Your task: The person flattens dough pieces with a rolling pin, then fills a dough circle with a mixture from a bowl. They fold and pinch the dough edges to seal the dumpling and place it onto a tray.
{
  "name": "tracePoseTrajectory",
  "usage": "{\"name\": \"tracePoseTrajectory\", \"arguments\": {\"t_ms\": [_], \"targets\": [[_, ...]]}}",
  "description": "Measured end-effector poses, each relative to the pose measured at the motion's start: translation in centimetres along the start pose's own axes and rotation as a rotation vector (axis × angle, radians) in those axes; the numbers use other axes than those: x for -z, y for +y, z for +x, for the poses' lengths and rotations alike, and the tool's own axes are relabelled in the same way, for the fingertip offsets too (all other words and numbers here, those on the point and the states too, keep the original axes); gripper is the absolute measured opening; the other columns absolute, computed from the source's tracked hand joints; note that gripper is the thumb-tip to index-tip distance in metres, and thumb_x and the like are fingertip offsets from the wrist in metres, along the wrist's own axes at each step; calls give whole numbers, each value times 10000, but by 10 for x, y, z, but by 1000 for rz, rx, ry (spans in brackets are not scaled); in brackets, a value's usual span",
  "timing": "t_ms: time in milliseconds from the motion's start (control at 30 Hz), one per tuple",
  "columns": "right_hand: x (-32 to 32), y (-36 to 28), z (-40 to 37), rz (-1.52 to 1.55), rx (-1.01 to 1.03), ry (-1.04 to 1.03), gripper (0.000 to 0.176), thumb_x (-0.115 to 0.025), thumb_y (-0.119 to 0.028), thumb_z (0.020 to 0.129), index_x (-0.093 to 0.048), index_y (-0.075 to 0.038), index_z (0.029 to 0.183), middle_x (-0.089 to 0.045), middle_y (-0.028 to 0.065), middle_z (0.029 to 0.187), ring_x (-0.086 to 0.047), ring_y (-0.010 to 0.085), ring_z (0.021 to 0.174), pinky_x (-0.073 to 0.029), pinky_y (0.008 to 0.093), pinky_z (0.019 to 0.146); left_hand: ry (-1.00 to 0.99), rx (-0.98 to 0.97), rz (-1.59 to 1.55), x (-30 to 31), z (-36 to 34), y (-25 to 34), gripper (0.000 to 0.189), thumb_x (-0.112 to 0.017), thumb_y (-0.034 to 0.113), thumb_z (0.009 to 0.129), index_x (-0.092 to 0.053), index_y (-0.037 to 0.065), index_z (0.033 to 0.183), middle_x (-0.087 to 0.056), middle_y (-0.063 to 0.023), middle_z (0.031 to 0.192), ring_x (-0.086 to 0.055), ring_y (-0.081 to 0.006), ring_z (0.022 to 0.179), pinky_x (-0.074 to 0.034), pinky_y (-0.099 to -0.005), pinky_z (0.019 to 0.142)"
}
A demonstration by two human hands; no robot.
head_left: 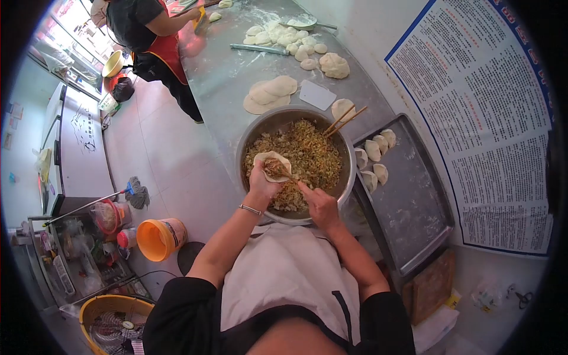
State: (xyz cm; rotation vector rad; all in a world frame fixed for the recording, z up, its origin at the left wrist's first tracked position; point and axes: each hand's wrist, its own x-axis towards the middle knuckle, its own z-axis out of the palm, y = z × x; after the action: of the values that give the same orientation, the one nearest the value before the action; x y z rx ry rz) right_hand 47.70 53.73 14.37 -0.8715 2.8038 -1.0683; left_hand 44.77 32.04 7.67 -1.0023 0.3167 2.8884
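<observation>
My left hand (264, 184) cups a round dough wrapper (284, 160) with filling (273, 168) in its middle, above the large metal bowl (241, 155). My right hand (320, 204) is closed on the handle of a thin wooden spatula (291, 176), whose tip reaches the filling in the wrapper. Chopped yellow-green and brown filling (316, 148) fills much of the bowl. A pair of chopsticks (349, 120) leans over the bowl's right rim. Flat wrappers (271, 94) lie stacked behind the bowl, and one more wrapper (341, 109) lies by the chopsticks.
Right of the bowl, a dark tray (408, 201) bears several folded dumplings (373, 151). Farther back on the metal table (213, 83) are a white scraper (318, 94), dough pieces (290, 38) and a rolling pin (259, 49). A co-worker (155, 44) stands at left. An orange bucket (160, 239) sits on the floor.
</observation>
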Motion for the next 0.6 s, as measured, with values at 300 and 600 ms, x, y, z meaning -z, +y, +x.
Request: {"name": "tracePoseTrajectory", "arguments": {"t_ms": [300,600], "targets": [[11,38,-12,-384,63,-143,402,-652,-79,868,-685,-166,1259,-633,73,1001,-622,272,868,-504,405,743,-206,46,32,1,-29,41,567,-267,461,1090,-462,63,1442,-536,-158,1438,-513,-363,1322,-374,-538,1142],[25,-16,76,-92,666,-3,258,-686,-159,785,-695,-163,1043,-589,44,1126,-594,224,1013,-483,378,824,-350,227,-57,-13,-55,19,560,-248,460,1095,-450,76,1450,-523,-167,1444,-519,-352,1319,-404,-549,1121]]}}
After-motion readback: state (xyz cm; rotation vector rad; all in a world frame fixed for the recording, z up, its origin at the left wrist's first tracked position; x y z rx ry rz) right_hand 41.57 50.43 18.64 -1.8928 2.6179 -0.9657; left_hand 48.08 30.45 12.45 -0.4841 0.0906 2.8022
